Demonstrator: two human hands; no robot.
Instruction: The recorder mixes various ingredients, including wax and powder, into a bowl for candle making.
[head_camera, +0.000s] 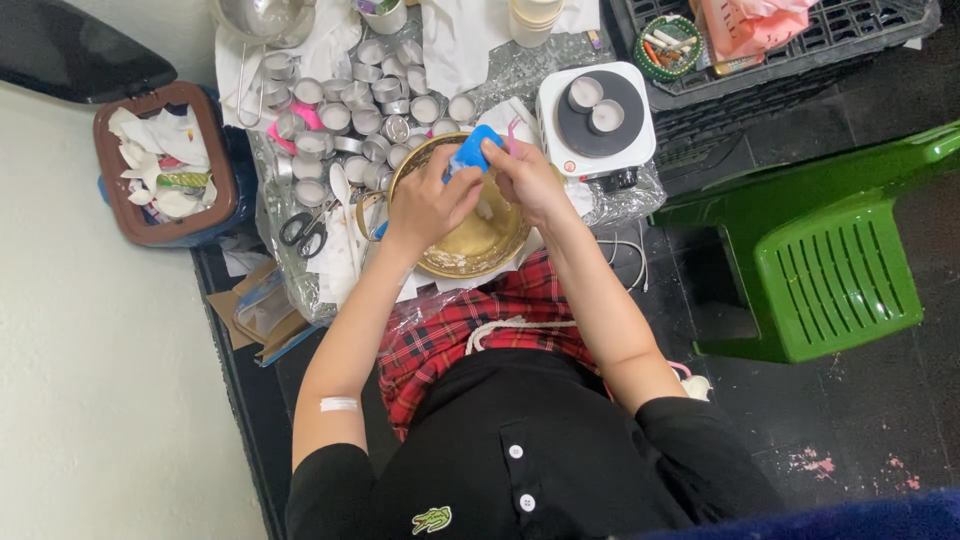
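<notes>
Left hand (432, 200) and right hand (525, 178) both closed on a blue object (473, 152) above a brass bowl (470, 250), small metal cups (350, 100) beside it on the surface (300, 280).

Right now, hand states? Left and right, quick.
Left hand: closed on the blue mould, over the brass bowl.
Right hand: fingers on the same blue mould; full grip cannot be told.

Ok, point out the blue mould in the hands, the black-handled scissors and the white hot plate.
Blue plastic mould (472, 152), head view: its upper blue face.
Black-handled metal scissors (302, 231), head view: the handle loops.
White square electric hot plate (600, 117), head view: its dark round top.
</notes>
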